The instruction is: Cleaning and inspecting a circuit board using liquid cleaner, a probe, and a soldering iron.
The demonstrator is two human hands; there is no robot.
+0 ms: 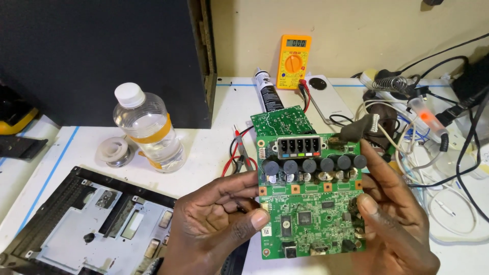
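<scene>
Both hands are clamped on the green circuit board (pixel 310 196): left hand (pixel 216 219) and right hand (pixel 392 219) by opposite edges; it is best gripped at the edges only, level over the worktop (pixel 214 147), capacitors (pixel 316 165) untouched.

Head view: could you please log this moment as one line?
left hand: holds board | right hand: holds board | bottle, multimeter: on table

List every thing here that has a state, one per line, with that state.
Green circuit board: bare, held upright off the table
Left hand: gripping the board's left edge
Right hand: gripping its right edge
Water bottle: capped, partly full, standing
Multimeter: display lit
Metal chassis: opened, lying flat
Sealant tube: lying down
</scene>
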